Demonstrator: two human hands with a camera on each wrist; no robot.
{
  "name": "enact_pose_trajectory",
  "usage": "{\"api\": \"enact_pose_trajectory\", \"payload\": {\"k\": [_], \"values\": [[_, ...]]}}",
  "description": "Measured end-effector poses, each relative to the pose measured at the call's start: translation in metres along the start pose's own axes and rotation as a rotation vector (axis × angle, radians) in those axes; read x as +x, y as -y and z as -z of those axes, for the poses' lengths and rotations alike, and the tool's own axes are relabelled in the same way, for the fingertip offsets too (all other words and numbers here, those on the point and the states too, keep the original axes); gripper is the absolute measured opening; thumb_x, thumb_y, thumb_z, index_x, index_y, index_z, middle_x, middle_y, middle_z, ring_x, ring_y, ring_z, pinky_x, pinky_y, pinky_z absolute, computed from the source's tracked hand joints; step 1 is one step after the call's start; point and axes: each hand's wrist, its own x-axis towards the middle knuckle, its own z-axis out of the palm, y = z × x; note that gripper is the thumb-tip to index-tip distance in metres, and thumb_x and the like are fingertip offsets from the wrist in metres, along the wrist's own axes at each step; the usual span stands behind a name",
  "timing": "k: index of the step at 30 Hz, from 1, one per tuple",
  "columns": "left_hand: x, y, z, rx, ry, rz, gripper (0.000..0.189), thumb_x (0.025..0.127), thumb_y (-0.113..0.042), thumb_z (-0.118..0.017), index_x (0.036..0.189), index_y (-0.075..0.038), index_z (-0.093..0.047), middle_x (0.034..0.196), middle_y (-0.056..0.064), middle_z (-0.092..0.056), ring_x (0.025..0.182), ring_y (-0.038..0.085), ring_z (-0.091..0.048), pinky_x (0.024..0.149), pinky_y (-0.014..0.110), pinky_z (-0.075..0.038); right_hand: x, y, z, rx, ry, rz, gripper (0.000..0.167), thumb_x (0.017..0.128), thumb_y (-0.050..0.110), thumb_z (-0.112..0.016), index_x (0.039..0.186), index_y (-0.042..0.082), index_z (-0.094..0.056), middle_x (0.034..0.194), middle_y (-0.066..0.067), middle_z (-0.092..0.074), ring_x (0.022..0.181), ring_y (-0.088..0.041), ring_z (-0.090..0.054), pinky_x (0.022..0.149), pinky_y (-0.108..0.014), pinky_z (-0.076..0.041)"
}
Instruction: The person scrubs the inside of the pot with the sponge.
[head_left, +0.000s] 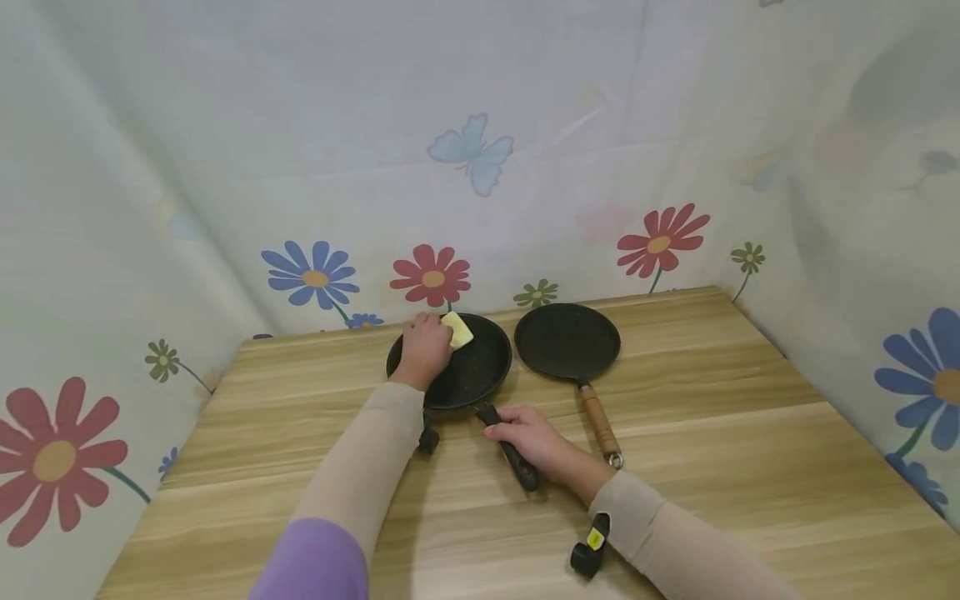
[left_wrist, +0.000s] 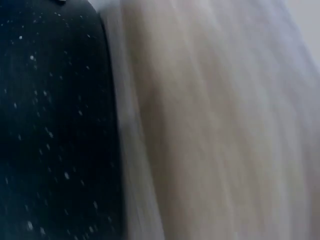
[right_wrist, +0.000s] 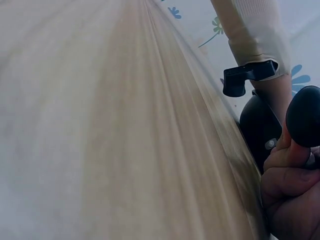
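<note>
A black frying pan (head_left: 480, 367) with a speckled inside sits at the back of the wooden table, left of the middle. My left hand (head_left: 426, 343) reaches into it and holds a pale yellow sponge (head_left: 459, 331) against its inner surface. By its black handle (head_left: 519, 462) the pan is gripped in my right hand (head_left: 534, 440), with the thumb along the top. In the left wrist view the pan's speckled surface (left_wrist: 55, 130) fills the left side, and the hand itself is out of sight. The right wrist view shows my right hand (right_wrist: 290, 190) curled round the handle.
A flat black pan (head_left: 567, 340) with a wooden handle (head_left: 597, 421) lies to the right of the frying pan, close beside it. The wood-grain table (head_left: 750, 433) ends at a flower-printed cloth wall (head_left: 480, 233). A black wrist camera (head_left: 590, 550) hangs from my right sleeve.
</note>
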Motion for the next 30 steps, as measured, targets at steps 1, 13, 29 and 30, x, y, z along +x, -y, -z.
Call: {"api": "enact_pose_trajectory", "payload": {"k": [1, 13, 29, 30], "values": [[0.001, -0.001, 0.001, -0.003, 0.003, -0.021, 0.010, 0.092, -0.022, -0.073, 0.093, -0.012, -0.076, 0.113, 0.013, -0.063, 0.112, 0.034, -0.053, 0.094, 0.060, -0.044, 0.000, 0.001, -0.001, -0.001, -0.004, -0.003, 0.034, 0.096, 0.017, -0.060, 0.118, -0.009, -0.064, 0.065, -0.001, -0.053, 0.051, -0.013, -0.051, 0.051, -0.026, -0.041], [0.004, -0.023, 0.013, -0.096, 0.042, -0.159, 0.010, 0.091, -0.022, -0.073, 0.082, -0.016, -0.072, 0.111, 0.006, -0.059, 0.106, 0.032, -0.050, 0.086, 0.054, -0.047, 0.001, 0.005, 0.000, -0.019, -0.038, -0.002, 0.038, 0.095, 0.017, -0.061, 0.123, -0.008, -0.065, 0.066, -0.005, -0.054, 0.052, -0.013, -0.052, 0.052, -0.026, -0.042], [-0.008, -0.027, 0.013, -0.040, 0.034, -0.232, 0.005, 0.091, -0.020, -0.070, 0.089, -0.017, -0.074, 0.109, 0.007, -0.057, 0.101, 0.030, -0.050, 0.081, 0.052, -0.049, 0.000, -0.001, -0.003, -0.027, -0.059, -0.024, 0.044, 0.095, 0.020, -0.061, 0.132, -0.004, -0.063, 0.065, -0.005, -0.055, 0.050, -0.011, -0.050, 0.049, -0.024, -0.040], [-0.008, -0.026, 0.012, -0.022, 0.032, -0.225, 0.006, 0.091, -0.020, -0.070, 0.090, -0.016, -0.074, 0.109, 0.007, -0.057, 0.102, 0.031, -0.051, 0.081, 0.052, -0.049, 0.000, -0.001, -0.004, -0.022, -0.049, -0.026, 0.044, 0.095, 0.021, -0.061, 0.132, -0.004, -0.063, 0.064, -0.004, -0.054, 0.049, -0.011, -0.049, 0.048, -0.024, -0.040]]}}
